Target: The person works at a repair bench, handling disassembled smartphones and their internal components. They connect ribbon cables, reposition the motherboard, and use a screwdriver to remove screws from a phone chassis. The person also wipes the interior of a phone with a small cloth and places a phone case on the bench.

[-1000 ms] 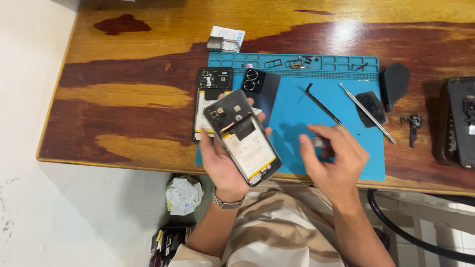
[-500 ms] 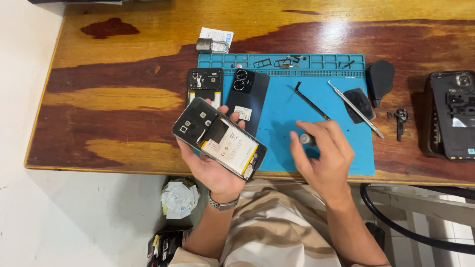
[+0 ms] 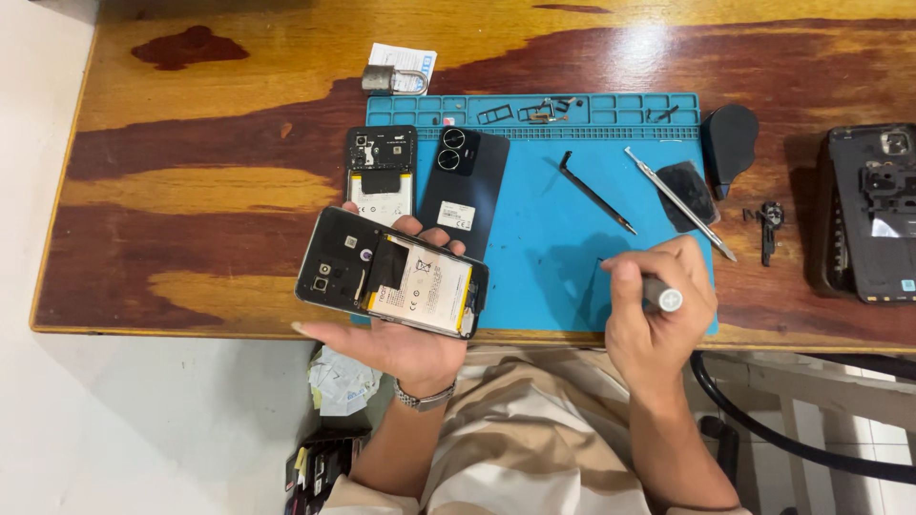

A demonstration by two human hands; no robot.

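Resting on the open left hand [image 3: 401, 339] was an opened phone [image 3: 391, 284], battery showing, above the edge of a worn wooden table [image 3: 191, 191]. The right hand [image 3: 658, 310] was closed around a screwdriver [image 3: 660, 294] over a blue repair mat [image 3: 563, 257]. Pale floor [image 3: 143, 420] lay below.
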